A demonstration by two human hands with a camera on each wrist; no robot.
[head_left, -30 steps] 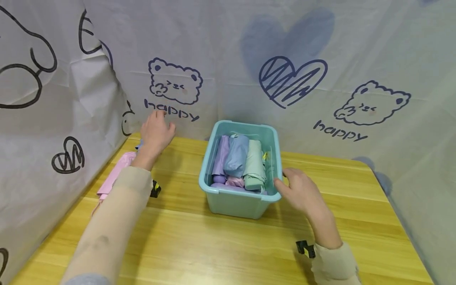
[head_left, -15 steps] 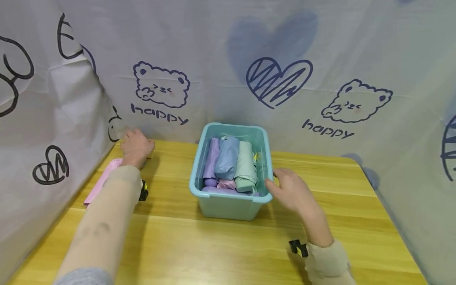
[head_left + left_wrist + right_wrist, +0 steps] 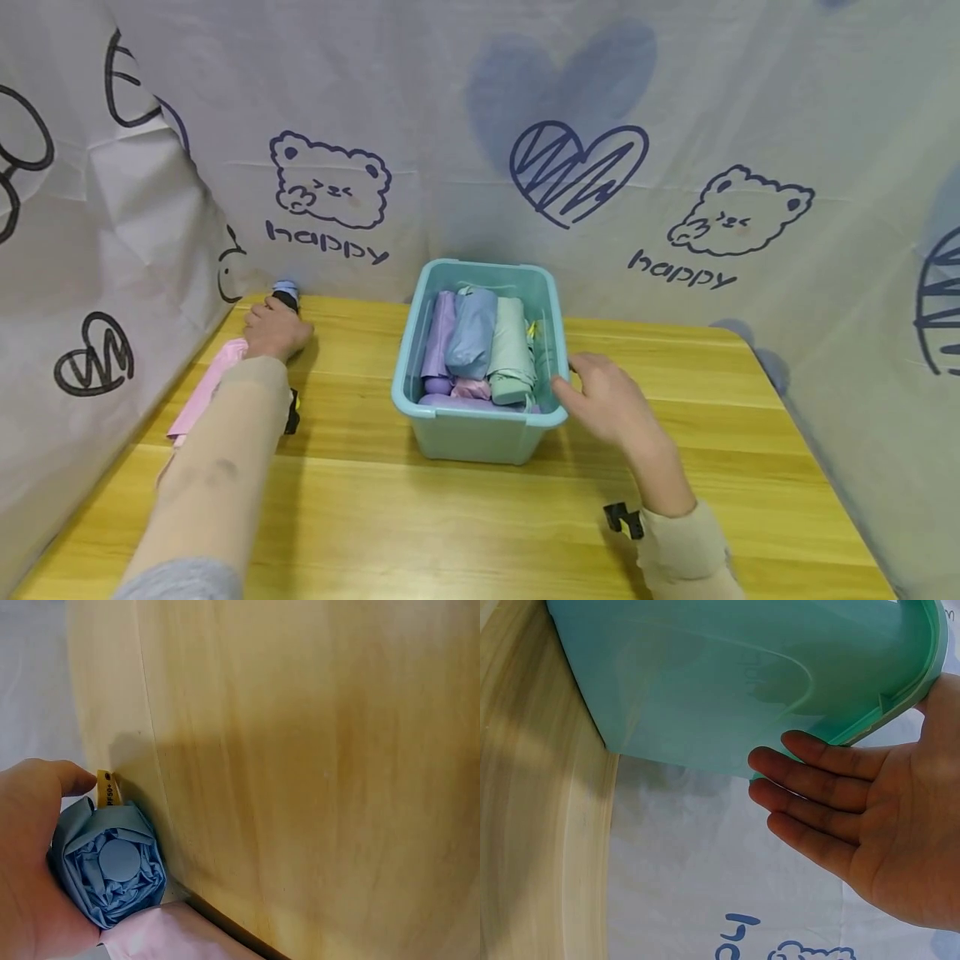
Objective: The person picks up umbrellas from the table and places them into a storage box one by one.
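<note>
At the table's back left corner my left hand holds a folded blue umbrella. In the left wrist view the umbrella's round end faces the camera, with a yellow tag by my thumb. A pink folded umbrella lies beside my left forearm. Mid-table stands a teal bin with several folded umbrellas inside: a purple one, a blue one and a mint one lie on top. My right hand rests at the bin's right rim, thumb over it and fingers nearly straight outside.
The wooden table meets a white printed curtain along its back and left side. Small black devices show at my left wrist and right wrist.
My left hand has come down from above the table's back left corner onto the blue umbrella. My right hand has stayed by the bin. The head view has swung slightly right.
</note>
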